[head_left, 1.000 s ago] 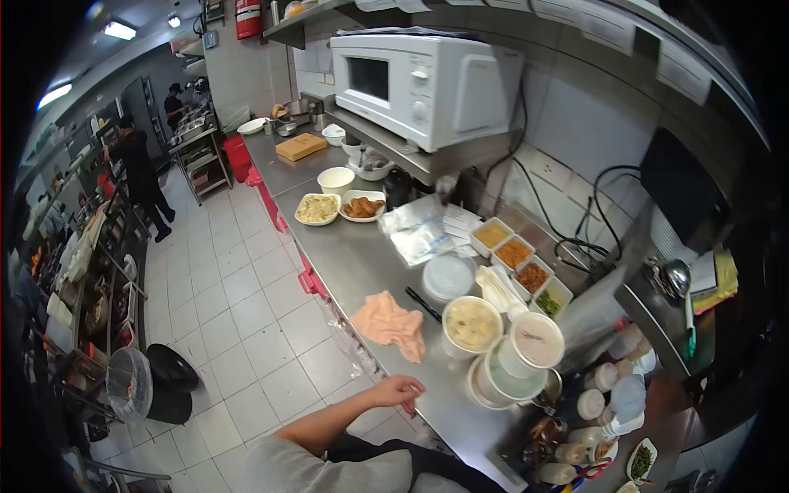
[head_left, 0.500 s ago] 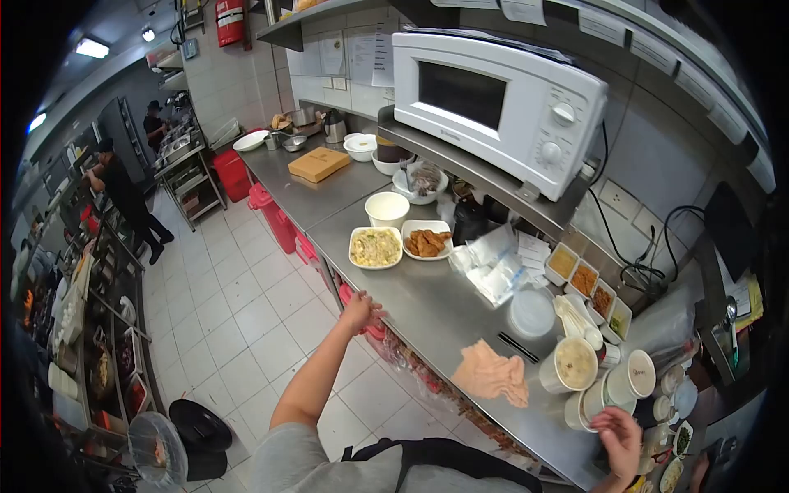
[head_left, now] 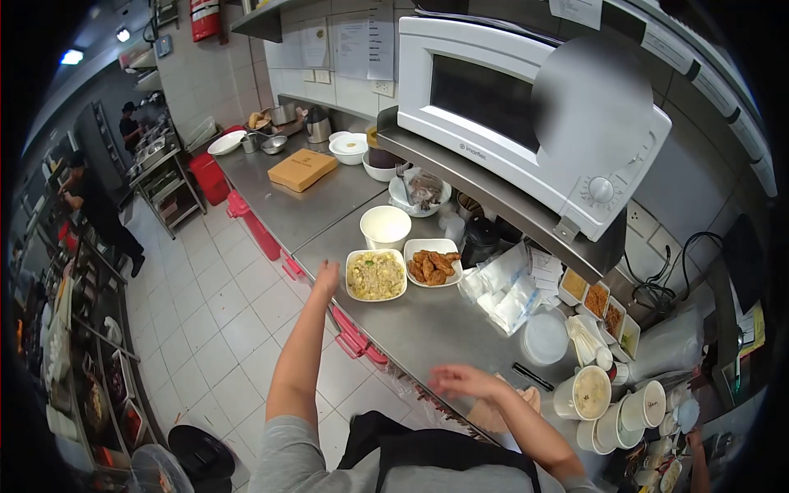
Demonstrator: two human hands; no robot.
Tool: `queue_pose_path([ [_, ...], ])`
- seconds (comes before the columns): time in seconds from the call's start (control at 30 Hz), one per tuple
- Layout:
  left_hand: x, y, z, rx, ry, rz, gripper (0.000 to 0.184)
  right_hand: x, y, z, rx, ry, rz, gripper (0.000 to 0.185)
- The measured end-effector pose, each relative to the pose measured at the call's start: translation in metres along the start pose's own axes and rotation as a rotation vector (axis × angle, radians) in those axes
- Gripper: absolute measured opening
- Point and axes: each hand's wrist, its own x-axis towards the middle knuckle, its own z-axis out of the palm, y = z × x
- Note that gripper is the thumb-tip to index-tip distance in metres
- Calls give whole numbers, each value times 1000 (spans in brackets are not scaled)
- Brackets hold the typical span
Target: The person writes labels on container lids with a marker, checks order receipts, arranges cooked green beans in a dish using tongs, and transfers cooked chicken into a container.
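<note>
My left hand (head_left: 327,278) is just left of a square white bowl of fried rice (head_left: 376,274); its fingers are mostly turned from view, and I cannot tell if it touches the rim. Beside that bowl sits another square bowl with fried chicken pieces (head_left: 432,266). Behind the two is a round white tub (head_left: 385,227). Over the counter's front edge, my right hand (head_left: 467,382) is stretched out to the left, slightly blurred, with nothing visible in it. My right forearm partly covers a peach-coloured cloth (head_left: 491,417). A black marker-like stick (head_left: 532,376) lies close by.
Above the counter, a white microwave (head_left: 485,90) rests on a steel shelf. Plastic packets (head_left: 503,287), stacked lids (head_left: 544,337) and paper tubs (head_left: 582,393) stand to the right. A cardboard box (head_left: 302,169) lies farther back. Two people work at the far left.
My right hand has left the paper tubs and swung left across the counter's front. My left hand has moved up and left to the rice bowl's side. The view has shifted.
</note>
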Motion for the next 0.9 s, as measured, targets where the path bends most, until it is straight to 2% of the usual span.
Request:
queue_pose_path([
  [0.13,91,17,11,264,-43,250,59,102,6,-54,479,659,-40,40],
  [0.2,115,41,23,343,-99,329,58,131,-8,-87,500,912,-81,38],
  [0.27,83,94,27,378,-250,237,59,154,-14,-119,557,924,-65,39],
  [0.37,114,101,46,430,-337,169,48,175,-18,-123,536,981,-24,40],
  [0.47,144,92,54,358,-577,162,43,176,-21,-119,548,1014,-8,35],
  [0.5,140,97,54,284,-509,142,45,173,-17,-116,604,984,-5,35],
  [0.57,151,106,50,77,-519,322,46,152,-12,-90,844,887,23,38],
  [0.63,120,136,32,-46,-623,356,54,135,-1,-68,941,848,-15,41],
  [0.7,83,159,16,-189,-859,270,60,115,11,-41,1016,862,-69,42],
  [0.8,43,154,19,-208,-1229,79,63,75,21,3,1117,978,-162,43],
  [0.9,-5,111,43,1,-1399,-183,68,36,38,41,1229,1104,-233,42],
])
